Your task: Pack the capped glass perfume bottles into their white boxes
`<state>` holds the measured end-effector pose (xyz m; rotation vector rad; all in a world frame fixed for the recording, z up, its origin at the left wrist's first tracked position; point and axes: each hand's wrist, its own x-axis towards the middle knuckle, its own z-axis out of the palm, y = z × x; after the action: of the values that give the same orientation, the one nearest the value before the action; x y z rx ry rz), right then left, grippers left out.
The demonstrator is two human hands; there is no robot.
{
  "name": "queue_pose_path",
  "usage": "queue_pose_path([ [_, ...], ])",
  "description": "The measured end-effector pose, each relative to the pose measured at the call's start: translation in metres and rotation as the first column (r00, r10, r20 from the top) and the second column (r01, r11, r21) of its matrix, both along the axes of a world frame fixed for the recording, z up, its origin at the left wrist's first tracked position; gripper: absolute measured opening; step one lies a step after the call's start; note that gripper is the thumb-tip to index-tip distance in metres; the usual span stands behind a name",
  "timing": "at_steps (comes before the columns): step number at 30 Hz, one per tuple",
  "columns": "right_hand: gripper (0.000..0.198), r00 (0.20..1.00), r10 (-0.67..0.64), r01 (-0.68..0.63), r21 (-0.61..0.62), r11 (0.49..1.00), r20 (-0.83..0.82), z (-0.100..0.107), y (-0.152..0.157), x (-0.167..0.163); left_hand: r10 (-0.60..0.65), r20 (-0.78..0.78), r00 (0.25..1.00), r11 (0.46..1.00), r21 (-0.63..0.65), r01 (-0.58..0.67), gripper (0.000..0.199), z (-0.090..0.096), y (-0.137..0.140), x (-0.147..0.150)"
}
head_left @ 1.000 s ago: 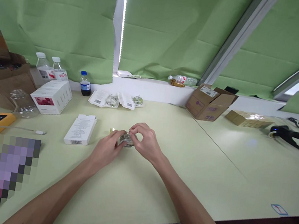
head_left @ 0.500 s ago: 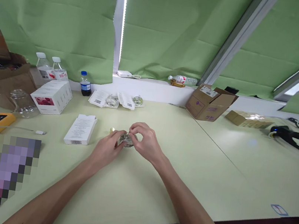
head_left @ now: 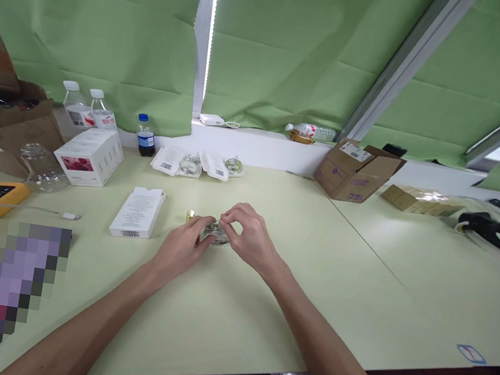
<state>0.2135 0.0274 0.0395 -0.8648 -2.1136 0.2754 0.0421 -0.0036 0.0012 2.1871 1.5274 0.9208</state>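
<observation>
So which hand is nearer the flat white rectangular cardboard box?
Left. The left hand is right of the white box, apart from it; the right hand is farther right.

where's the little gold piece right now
In the head view, the little gold piece is on the table just beyond the left hand, between the white box on its left and the clear object on its right.

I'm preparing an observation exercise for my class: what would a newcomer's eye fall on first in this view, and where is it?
Probably the broad green blinds, which fill the top of the picture behind the table. Next, near the middle, the left hand grips a small clear object while the right hand pinches at its top. The open cardboard box stands out at the back, right of centre.
</observation>
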Motion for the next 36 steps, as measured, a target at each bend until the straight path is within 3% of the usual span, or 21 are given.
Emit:
queue_pose_path([
  [15,0.021,0.980,-0.171,0.174,-0.021,0.985,0.100,0.002,-0.003,-0.013,0.005,-0.012,1.000,1.000,-0.005,-0.005,0.028,-0.001,0.000,0.000],
  [31,0.003,0.980,-0.195,0.197,-0.075,0.977,0.034,-0.005,-0.007,-0.005,0.020,-0.014,1.000,1.000,-0.003,-0.020,0.029,0.002,0.000,0.000],
  [36,0.009,0.982,-0.189,0.191,-0.124,0.974,0.029,-0.004,-0.009,-0.006,0.020,-0.015,1.000,1.000,-0.012,-0.020,0.028,0.003,-0.001,0.000],
])
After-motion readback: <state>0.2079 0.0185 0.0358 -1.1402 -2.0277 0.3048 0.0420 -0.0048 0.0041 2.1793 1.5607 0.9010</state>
